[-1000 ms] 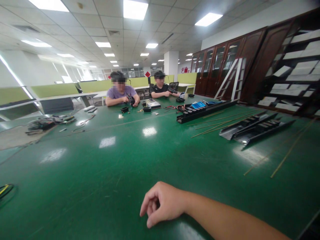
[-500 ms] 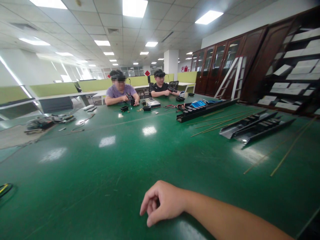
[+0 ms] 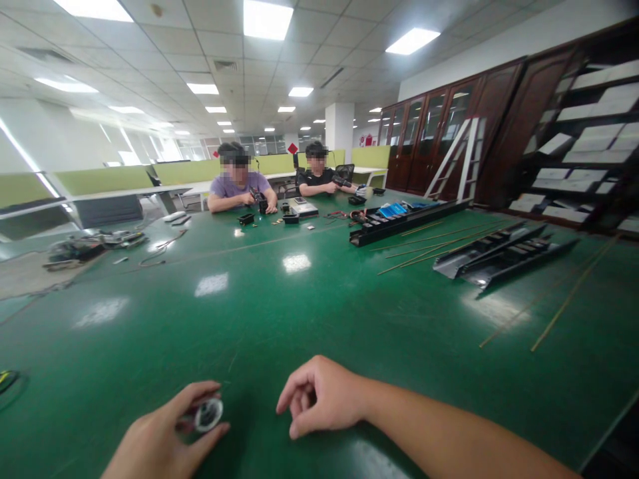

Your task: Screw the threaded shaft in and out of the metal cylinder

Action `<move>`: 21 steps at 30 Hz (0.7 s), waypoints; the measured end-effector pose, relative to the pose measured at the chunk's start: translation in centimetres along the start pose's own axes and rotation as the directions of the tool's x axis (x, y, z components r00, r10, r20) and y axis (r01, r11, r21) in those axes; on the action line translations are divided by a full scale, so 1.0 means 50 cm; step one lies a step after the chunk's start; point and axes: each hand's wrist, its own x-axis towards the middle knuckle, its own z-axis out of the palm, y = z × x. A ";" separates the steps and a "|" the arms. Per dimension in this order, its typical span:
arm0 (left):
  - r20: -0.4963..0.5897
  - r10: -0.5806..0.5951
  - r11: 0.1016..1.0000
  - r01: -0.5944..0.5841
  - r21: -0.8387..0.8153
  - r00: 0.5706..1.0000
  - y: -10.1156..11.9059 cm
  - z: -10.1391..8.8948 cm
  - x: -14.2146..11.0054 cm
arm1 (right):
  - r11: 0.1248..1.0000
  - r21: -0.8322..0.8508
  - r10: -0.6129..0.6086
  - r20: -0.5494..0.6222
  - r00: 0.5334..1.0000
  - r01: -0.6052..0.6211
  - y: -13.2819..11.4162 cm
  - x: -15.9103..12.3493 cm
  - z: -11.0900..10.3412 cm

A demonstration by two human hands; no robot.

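At the lower left, my left hand [image 3: 164, 429] is closed around a small cylinder with a pale round rim [image 3: 208, 415]. Its round end faces right, with a dark inside; the rest is hidden by my fingers, so its exact kind is unclear. To the right of it my right hand [image 3: 322, 398] rests at the green table [image 3: 279, 319], fingers loosely curled and thumb apart. Nothing shows in it. A gap of table separates the two hands.
Across the table sit two people [image 3: 239, 183] handling dark tools near small black trays [image 3: 291, 218]. Black metal channels [image 3: 514, 263] and thin rods [image 3: 574, 296] lie on the right. A cluttered pile [image 3: 74, 249] is at the far left, a yellow-black cable [image 3: 6, 380] at the left edge.
My left hand has come into view from the lower left, holding the small cylinder. My right hand keeps nearly the same place and pose. The view has shifted slightly.
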 end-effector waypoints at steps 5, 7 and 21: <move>0.244 0.080 0.995 -0.061 -0.085 0.966 0.101 0.064 0.070 | 0.994 -0.110 -0.043 -0.226 0.973 0.018 -0.011 0.004 -0.006; 0.233 0.126 0.987 -0.099 -0.124 0.964 0.110 0.084 0.068 | 0.980 -0.199 -0.070 -0.238 0.969 0.022 -0.010 0.003 -0.005; 0.280 0.171 0.966 -0.105 -0.236 0.945 0.093 0.118 0.039 | 0.913 -0.404 -0.163 -0.239 0.957 0.054 -0.020 -0.005 0.002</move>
